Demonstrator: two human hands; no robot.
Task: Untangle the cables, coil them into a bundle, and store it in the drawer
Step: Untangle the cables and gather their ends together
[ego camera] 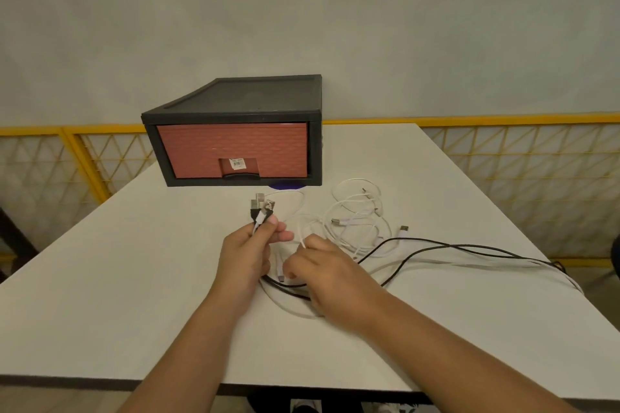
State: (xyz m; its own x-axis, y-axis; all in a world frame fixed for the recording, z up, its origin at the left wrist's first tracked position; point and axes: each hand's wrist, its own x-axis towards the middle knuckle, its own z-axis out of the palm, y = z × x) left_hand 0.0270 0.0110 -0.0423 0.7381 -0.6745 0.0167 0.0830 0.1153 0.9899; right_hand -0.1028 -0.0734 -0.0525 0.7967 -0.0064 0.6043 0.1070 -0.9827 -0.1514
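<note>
- Head view: a white table (134,278) with a dark drawer unit (235,100) at its far edge; its red drawer (231,147) is closed.
- The left hand (246,253) pinches a cluster of cable plugs (261,208) upright between thumb and fingers.
- The right hand (330,273) is closed around a white cable (300,231).
- Loose white cables (355,211) lie tangled near the drawer unit; black cables (469,248) trail to the right edge.

left hand (246,253) pinches plugs (261,208); drawer (232,150) closed.
</note>
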